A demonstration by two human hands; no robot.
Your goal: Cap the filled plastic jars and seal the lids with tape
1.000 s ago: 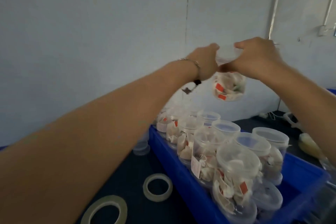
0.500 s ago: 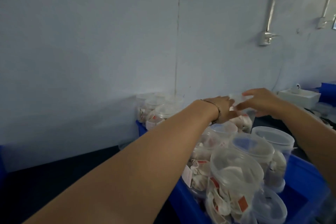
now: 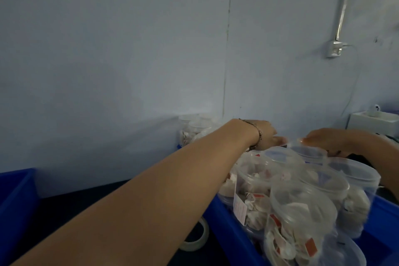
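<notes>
Your left hand and right hand reached to the far end of the blue bin at lower right of the frame, meeting over a jar at the back of the packed rows. Whether either hand gripped that jar or its lid was too blurred to tell. The capped jars filled the bin. A tape roll lay on the dark worktop just left of the bin, under your left forearm.

Tape roll half-hidden behind left forearm.
</notes>
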